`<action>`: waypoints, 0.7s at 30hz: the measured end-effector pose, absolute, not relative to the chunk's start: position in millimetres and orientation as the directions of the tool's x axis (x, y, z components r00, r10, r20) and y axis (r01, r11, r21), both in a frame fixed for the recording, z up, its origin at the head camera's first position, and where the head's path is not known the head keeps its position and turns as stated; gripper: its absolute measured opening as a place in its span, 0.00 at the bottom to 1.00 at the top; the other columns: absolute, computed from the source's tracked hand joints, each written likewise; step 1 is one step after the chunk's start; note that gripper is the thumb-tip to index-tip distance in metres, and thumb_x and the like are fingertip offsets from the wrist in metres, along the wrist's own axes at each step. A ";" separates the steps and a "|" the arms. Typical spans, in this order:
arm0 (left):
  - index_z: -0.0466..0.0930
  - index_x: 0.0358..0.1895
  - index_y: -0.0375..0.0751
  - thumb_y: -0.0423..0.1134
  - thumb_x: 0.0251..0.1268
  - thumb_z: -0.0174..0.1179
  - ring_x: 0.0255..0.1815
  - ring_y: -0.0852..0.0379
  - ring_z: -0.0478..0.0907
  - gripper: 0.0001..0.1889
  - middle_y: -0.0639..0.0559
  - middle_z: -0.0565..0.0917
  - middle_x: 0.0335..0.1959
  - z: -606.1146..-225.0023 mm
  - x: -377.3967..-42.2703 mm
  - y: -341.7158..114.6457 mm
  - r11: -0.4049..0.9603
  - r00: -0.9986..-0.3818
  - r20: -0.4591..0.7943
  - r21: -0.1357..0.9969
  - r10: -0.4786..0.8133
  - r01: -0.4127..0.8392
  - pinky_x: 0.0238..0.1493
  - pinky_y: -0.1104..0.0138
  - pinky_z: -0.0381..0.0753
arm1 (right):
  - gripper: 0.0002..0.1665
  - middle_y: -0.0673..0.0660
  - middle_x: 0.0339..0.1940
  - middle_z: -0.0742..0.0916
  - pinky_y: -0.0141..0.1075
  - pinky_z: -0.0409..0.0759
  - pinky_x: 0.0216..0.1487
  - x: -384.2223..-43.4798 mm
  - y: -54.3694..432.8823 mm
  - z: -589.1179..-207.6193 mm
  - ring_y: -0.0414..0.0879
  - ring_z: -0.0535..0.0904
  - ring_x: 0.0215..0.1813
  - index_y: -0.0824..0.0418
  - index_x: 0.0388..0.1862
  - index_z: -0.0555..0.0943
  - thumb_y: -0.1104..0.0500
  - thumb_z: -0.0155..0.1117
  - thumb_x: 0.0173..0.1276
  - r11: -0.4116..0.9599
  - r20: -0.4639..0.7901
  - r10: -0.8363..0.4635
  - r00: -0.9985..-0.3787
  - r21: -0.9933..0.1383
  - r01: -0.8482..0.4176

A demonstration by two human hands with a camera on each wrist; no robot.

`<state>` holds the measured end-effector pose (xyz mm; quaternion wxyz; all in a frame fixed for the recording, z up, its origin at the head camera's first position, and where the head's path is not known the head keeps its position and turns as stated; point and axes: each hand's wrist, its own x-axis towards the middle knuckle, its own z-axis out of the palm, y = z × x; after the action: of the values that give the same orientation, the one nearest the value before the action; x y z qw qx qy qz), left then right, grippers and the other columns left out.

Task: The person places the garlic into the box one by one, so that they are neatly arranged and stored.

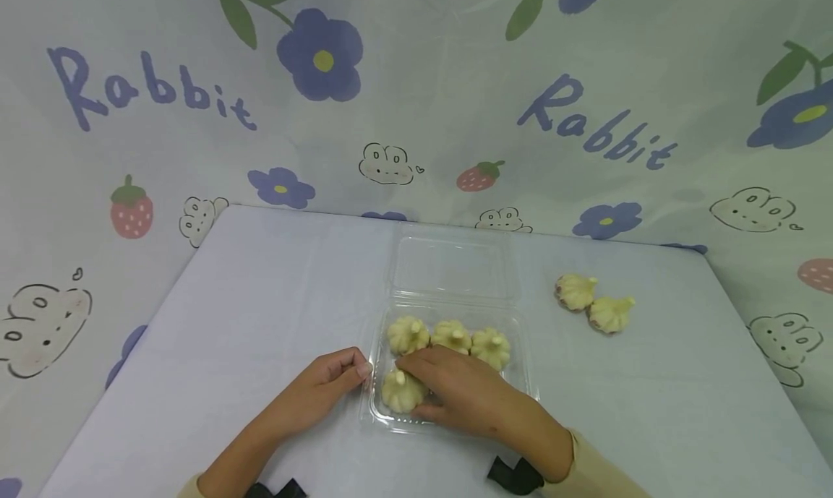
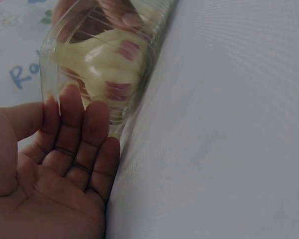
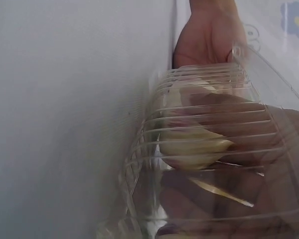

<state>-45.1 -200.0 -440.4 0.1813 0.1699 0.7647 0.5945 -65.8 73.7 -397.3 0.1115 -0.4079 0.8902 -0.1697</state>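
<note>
A clear plastic clamshell box (image 1: 523, 339) lies open on the table with several garlic bulbs inside; three of them form its back row. My right hand (image 1: 471, 393) reaches into the box and holds a garlic bulb (image 1: 402, 393) at the front left corner, fingertips behind it and thumb in front. Through the ribbed wall, the right wrist view shows this bulb (image 3: 194, 149) beside the fingers. At the box's left side, my left hand (image 1: 335, 379) pinches the rim between thumb and fingers. Its fingertips (image 2: 95, 117) lie against the outer wall in the left wrist view.
Two more garlic bulbs (image 1: 610, 315) lie together on the white table (image 1: 651, 397), right of the box. The transparent lid (image 1: 452, 267) is folded back toward the table's far edge. Behind stands a printed cloth (image 1: 416, 108) with rabbits and flowers.
</note>
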 end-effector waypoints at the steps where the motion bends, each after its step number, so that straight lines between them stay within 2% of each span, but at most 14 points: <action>1: 0.79 0.40 0.42 0.42 0.85 0.51 0.42 0.52 0.74 0.12 0.46 0.79 0.36 -440.3 -45.1 -200.0 0.234 -0.876 -0.076 0.971 0.476 0.043 0.45 0.66 0.73 | 0.36 0.46 0.65 0.83 0.40 0.76 0.66 -65.8 73.9 -397.4 0.42 0.77 0.68 0.53 0.71 0.77 0.46 0.77 0.67 0.609 -0.061 -0.765 -0.641 -0.394 -0.688; 12: 0.80 0.40 0.41 0.42 0.85 0.51 0.43 0.52 0.74 0.13 0.46 0.80 0.36 -439.6 -44.4 -199.6 0.220 -0.874 -0.083 0.975 0.480 0.029 0.46 0.65 0.73 | 0.35 0.46 0.65 0.83 0.39 0.76 0.66 -66.1 75.2 -398.5 0.40 0.77 0.68 0.53 0.71 0.77 0.48 0.77 0.68 0.575 -0.035 -0.782 -0.623 -0.425 -0.699; 21: 0.79 0.39 0.41 0.42 0.85 0.51 0.42 0.53 0.73 0.13 0.46 0.78 0.36 -439.7 -44.2 -200.1 0.218 -0.874 -0.085 0.976 0.479 0.024 0.45 0.65 0.72 | 0.37 0.47 0.67 0.82 0.40 0.75 0.67 -67.1 77.5 -396.2 0.41 0.76 0.69 0.56 0.74 0.75 0.48 0.75 0.70 0.574 -0.066 -0.784 -0.617 -0.455 -0.681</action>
<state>-44.2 -200.1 -439.7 0.1885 0.1662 0.7573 0.6028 -67.1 77.5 -396.2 0.1313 -0.4175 0.8774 -0.1965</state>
